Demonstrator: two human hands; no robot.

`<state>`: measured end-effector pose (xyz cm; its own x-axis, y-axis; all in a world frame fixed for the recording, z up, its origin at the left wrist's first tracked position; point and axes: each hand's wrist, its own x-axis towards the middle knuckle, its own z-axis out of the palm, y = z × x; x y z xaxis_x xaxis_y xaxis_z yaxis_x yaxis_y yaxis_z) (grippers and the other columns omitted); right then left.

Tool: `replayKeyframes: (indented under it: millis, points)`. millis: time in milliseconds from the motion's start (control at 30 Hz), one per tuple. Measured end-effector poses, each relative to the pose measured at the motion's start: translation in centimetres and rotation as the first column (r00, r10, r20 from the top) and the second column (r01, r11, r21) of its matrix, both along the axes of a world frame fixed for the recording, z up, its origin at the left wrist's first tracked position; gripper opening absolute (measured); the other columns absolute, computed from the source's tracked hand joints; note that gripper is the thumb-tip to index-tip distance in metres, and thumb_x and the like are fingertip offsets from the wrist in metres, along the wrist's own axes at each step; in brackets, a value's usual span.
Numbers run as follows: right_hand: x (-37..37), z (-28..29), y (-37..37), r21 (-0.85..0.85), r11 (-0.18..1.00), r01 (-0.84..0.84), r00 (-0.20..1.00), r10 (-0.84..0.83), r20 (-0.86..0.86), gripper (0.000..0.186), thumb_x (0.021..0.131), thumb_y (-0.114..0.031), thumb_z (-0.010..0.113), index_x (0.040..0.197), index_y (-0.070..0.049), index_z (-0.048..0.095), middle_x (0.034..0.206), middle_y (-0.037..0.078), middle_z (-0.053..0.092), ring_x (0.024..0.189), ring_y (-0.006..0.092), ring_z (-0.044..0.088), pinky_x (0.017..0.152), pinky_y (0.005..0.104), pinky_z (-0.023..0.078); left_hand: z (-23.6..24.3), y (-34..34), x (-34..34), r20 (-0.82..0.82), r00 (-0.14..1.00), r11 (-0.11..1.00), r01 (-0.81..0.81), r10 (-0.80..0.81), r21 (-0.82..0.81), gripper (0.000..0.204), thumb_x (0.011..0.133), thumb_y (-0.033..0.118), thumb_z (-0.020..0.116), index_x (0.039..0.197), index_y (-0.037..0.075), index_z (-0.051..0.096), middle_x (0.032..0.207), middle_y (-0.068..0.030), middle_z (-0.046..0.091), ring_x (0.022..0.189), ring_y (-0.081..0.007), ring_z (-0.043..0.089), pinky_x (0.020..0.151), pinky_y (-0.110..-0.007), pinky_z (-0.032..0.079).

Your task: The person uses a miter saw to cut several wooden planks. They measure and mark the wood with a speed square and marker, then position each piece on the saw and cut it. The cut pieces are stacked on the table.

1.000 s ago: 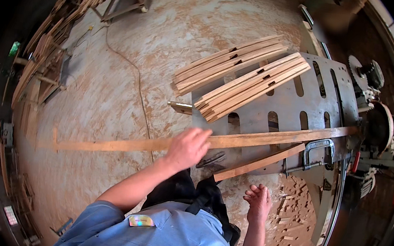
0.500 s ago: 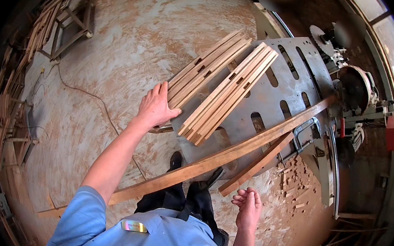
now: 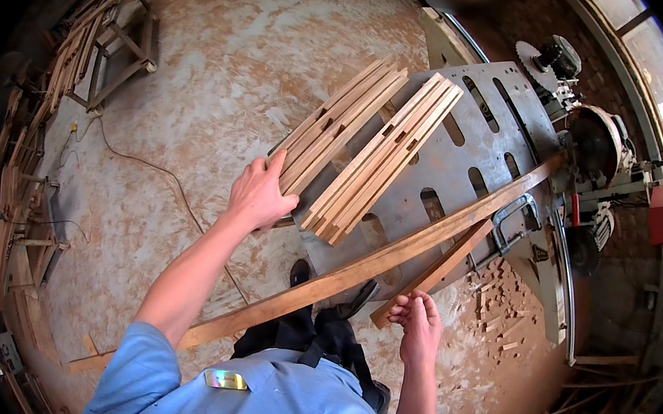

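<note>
My left hand [image 3: 264, 193] is closed on the near end of the left bundle of pale wooden strips [image 3: 337, 119], which lies over the edge of a slotted metal table [image 3: 499, 111]. A second notched bundle [image 3: 385, 156] lies to its right on that table. A long brown board [image 3: 357, 268] runs diagonally across the table and out over the floor toward lower left. My right hand [image 3: 415, 317], fingers curled, is at the lower end of a shorter board [image 3: 451, 260]; whether it grips that board I cannot make out.
A C-clamp [image 3: 510, 242] sits on the table's right side, near circular saw machinery [image 3: 592, 145]. Racks of long timber [image 3: 110, 46] line the left. A cable [image 3: 150, 160] crosses the dusty floor [image 3: 196, 112]; offcuts [image 3: 502, 314] lie below the table's right edge.
My left hand has left the long board and taken hold of the left bundle, which has shifted slightly toward me. My right hand has risen to the short board's end. The view has turned.
</note>
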<state>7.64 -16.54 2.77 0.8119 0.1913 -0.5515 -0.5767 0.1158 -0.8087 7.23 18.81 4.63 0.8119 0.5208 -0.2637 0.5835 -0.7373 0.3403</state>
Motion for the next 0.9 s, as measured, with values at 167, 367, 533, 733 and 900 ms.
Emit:
replayKeyframes:
  millis: [167,367,533,733,900]
  points:
    - [1.8,0.7,2.8,0.023,0.99,-0.137,0.991,0.137,-0.003,0.022,0.099,-0.016,0.051,0.115,-0.001,0.053,0.094,0.01,0.066,0.075,0.0148,0.063,0.066,0.0275,0.053,-1.2,1.8,-4.8,0.294,0.937,0.846,-0.003,0.189,-0.534,0.082,0.067,0.028,0.071,0.139,0.002,0.043,0.128,-0.024,0.052,0.121,-0.0307,0.052,0.1,-0.039,0.042]
    - [3.3,1.7,7.2,0.104,0.939,-0.328,0.944,0.328,0.023,0.031,0.098,-0.017,0.052,0.12,0.005,0.05,0.101,0.013,0.066,0.082,0.0159,0.064,0.073,0.0283,0.053,2.7,-1.8,-9.4,0.314,0.927,0.914,-0.065,0.204,-0.401,0.081,0.067,0.026,0.072,0.138,0.001,0.044,0.126,-0.0228,0.053,0.119,-0.0336,0.051,0.102,-0.038,0.04]
    - [4.4,2.7,11.1,0.227,0.86,-0.458,0.889,0.449,0.093,0.049,0.098,-0.023,0.052,0.133,0.008,0.04,0.12,0.019,0.059,0.107,0.0258,0.061,0.09,0.0366,0.05,6.0,-7.0,-10.7,0.381,0.913,0.973,-0.062,0.145,-0.222,0.079,0.066,0.027,0.074,0.136,0.003,0.045,0.124,-0.0222,0.051,0.116,-0.0362,0.051,0.098,-0.042,0.042]
    - [5.0,2.7,13.0,0.715,0.691,-0.107,0.976,0.211,-0.058,0.052,0.096,-0.037,0.056,0.131,0.0,0.045,0.124,0.012,0.057,0.113,0.0229,0.056,0.093,0.0399,0.047,7.0,-13.8,-11.1,0.358,0.932,0.999,0.043,-0.051,0.03,0.085,0.062,0.026,0.079,0.136,0.003,0.042,0.128,-0.0259,0.042,0.115,-0.0425,0.048,0.095,-0.048,0.042]
    - [4.4,2.1,9.5,0.7,0.713,-0.044,0.987,0.139,-0.08,0.06,0.094,-0.049,0.052,0.133,-0.004,0.045,0.13,0.015,0.054,0.117,0.0291,0.053,0.101,0.0464,0.042,5.8,-17.7,-11.2,0.337,0.918,0.973,0.161,-0.209,0.166,0.091,0.061,0.03,0.082,0.136,-0.001,0.039,0.128,-0.0269,0.04,0.113,-0.0424,0.046,0.093,-0.05,0.041]
